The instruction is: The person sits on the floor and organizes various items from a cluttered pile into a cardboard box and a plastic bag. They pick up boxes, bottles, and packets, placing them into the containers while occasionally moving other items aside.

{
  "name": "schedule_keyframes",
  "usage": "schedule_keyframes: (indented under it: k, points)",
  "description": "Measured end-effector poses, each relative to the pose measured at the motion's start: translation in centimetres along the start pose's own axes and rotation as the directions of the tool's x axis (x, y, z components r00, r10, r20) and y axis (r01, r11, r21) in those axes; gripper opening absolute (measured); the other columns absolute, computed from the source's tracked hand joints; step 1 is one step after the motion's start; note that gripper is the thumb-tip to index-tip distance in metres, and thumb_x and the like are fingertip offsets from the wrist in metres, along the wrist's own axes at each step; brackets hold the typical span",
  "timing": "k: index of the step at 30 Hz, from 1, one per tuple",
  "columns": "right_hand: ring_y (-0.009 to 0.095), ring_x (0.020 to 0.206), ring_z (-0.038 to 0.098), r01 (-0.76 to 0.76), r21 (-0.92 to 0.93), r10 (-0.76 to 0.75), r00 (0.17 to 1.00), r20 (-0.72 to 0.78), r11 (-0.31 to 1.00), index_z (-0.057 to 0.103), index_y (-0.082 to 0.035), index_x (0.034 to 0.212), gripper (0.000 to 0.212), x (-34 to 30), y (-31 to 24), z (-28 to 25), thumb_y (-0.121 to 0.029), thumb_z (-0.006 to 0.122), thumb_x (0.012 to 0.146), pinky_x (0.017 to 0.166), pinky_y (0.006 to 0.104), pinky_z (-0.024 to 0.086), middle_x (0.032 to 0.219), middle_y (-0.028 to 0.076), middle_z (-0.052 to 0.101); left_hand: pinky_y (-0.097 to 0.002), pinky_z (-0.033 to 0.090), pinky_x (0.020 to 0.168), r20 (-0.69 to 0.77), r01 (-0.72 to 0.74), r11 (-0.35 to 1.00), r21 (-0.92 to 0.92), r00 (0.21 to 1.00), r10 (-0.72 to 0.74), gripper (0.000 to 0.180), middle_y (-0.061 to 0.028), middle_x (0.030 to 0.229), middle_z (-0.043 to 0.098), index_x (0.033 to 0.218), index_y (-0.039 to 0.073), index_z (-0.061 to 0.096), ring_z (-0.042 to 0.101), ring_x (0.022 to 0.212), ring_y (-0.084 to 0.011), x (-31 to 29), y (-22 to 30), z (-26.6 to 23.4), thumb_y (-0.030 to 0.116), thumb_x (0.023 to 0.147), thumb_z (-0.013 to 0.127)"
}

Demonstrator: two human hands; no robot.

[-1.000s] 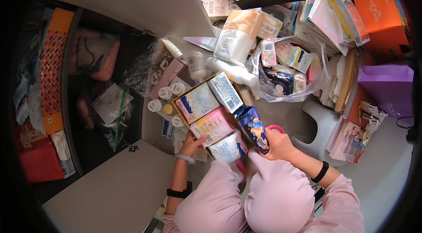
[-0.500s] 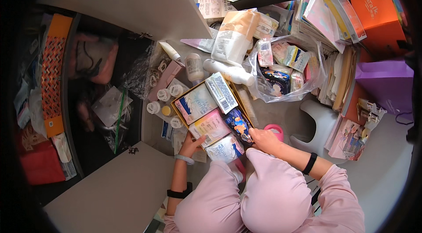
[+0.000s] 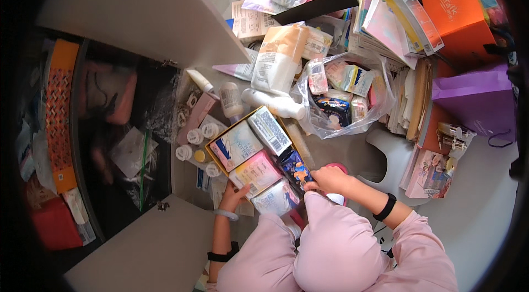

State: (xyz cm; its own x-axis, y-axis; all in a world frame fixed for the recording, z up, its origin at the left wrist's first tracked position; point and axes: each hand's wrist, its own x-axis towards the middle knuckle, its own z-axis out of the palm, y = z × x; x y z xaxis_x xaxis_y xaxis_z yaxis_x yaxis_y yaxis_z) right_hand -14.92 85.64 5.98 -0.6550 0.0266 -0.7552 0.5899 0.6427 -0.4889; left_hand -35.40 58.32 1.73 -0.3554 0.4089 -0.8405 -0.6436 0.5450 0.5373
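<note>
A shallow yellow-rimmed box [image 3: 235,126] sits tilted in front of my knees, filled with several packs of sanitary pads. Inside are a blue-and-white pack [image 3: 239,146], a white pack [image 3: 270,130], a pink-and-yellow pack [image 3: 256,175] and another white pack [image 3: 274,198]. My left hand [image 3: 233,197] grips the box's near left side, fingertips against the pink-and-yellow pack. Along the right side stands a dark blue flowered pack [image 3: 297,170]. My right hand [image 3: 327,180] has its fingers closed on the near end of that pack; part of the grip is hidden.
Beyond the box lie bottles [image 3: 231,100], jars [image 3: 195,136] and a clear plastic bag [image 3: 380,110] of more packs. An open cabinet [image 3: 171,181] is at left. Paper stacks, an orange box [image 3: 454,5], a purple bag [image 3: 474,90] and a grey stool [image 3: 388,154] stand right.
The view has shifted, so most things sit lower and further left. The dark blue pack is turned slightly, with a dark gap at its far end. Both hands stay at the box.
</note>
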Motion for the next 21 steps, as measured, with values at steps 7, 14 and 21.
schedule_keyframes:
  k: [7, 14, 21]
  points:
    - [0.036, 0.077, 0.067, 0.039, 0.272, 0.241, 0.357, -0.903, 0.961, 0.063, -0.001, 0.098, 0.018, 4.6, 10.7, -9.2, -0.013, 0.049, 0.095, 0.069, 0.0428, 0.051, 0.079, 0.019, 0.067, -0.0402, 0.059, 0.080, 0.032, -0.004, 0.999, -0.036, 0.999, 0.005, 0.072, -0.0148, 0.129, 0.051, 0.145, 0.007, 0.027, 0.060, 0.108, -0.0257, 0.5, -0.8, -0.5, 0.014, 0.087, 0.070]
    - [0.046, 0.119, 0.050, -0.468, 0.514, 0.667, 0.257, -0.699, 0.719, 0.048, 0.006, 0.120, 0.042, 7.9, 21.3, -14.1, 0.001, 0.056, 0.079, 0.101, 0.0462, 0.042, 0.125, 0.033, 0.052, -0.0377, 0.058, 0.078, 0.002, 0.042, 0.999, 0.004, 0.999, -0.042, 0.072, -0.0133, 0.126, 0.053, 0.145, 0.009, 0.027, 0.061, 0.105, -0.0240, 0.1, -0.3, -0.4, 0.014, 0.088, 0.070]
    - [0.038, 0.119, 0.050, -0.707, 0.284, 0.599, 0.243, -0.763, 0.648, 0.033, 0.003, 0.139, 0.074, 9.7, 25.6, -11.9, -0.010, 0.068, 0.075, 0.099, 0.0400, 0.044, 0.125, 0.021, 0.053, -0.0376, 0.058, 0.079, 0.019, 0.063, 0.998, 0.002, 0.998, -0.063, 0.071, -0.0104, 0.124, 0.055, 0.144, 0.011, 0.027, 0.062, 0.105, -0.0222, 0.2, -0.3, -0.7, 0.014, 0.087, 0.071]
